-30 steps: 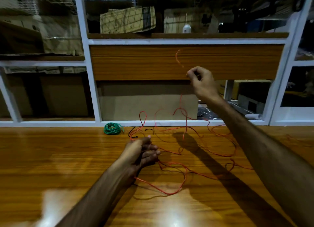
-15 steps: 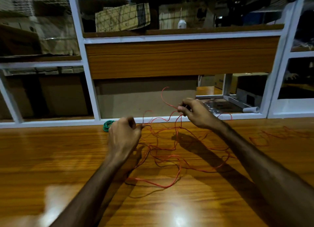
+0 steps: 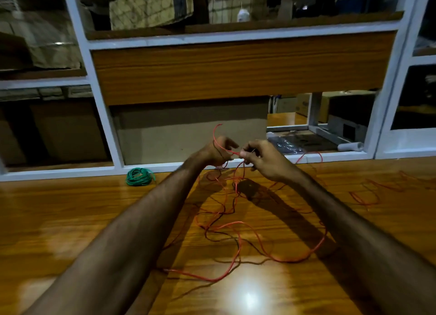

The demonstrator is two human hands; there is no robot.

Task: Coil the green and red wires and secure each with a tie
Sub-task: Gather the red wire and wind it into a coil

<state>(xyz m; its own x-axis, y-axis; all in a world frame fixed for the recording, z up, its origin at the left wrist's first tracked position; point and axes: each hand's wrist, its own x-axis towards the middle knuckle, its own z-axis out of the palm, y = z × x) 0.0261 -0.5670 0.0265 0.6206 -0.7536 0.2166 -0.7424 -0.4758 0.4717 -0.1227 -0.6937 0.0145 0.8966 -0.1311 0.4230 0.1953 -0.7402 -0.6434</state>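
A long red wire [image 3: 238, 234] lies in loose tangled loops across the wooden table [image 3: 70, 220]. My left hand [image 3: 215, 153] is raised above the table's far edge and grips strands of the red wire, one end curling up above it. My right hand [image 3: 262, 160] is close beside it and pinches the same wire between thumb and fingers. The green wire [image 3: 139, 176] sits as a small coil on the table at the far left, apart from both hands; whether a tie is on it I cannot tell.
A white-framed partition with a wooden panel [image 3: 236, 66] rises right behind the table's far edge. More red wire [image 3: 368, 196] trails off at the right. Cardboard boxes [image 3: 151, 7] and a white roll [image 3: 351, 146] lie beyond the partition.
My right hand came down from high up to meet my left hand. My left hand rose off the table and moved right, taking hold of the red wire. The camera has tilted down.
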